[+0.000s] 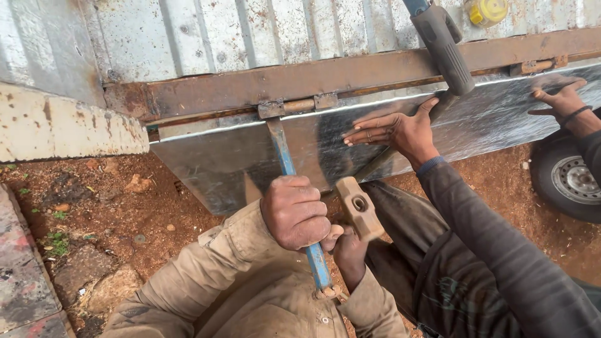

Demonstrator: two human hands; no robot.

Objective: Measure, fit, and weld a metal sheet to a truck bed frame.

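The yellow object [487,10] and the grey tool handle [446,47] are cut off by the top edge; the car wheel [568,179] by the right edge. The blue bar [283,153] passes behind the left hand [294,213], whose fingertips curl out of sight

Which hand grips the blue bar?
The wearer's left hand, fist closed round the blue bar; the co-worker's hand lies flat on the metal sheet.

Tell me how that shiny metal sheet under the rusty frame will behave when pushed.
The metal sheet looks thin, so it would probably flex and spring back. A co-worker's hand lies flat on it, which hints it needs steadying. Its glossy face is likely slippery, its edges possibly sharp.
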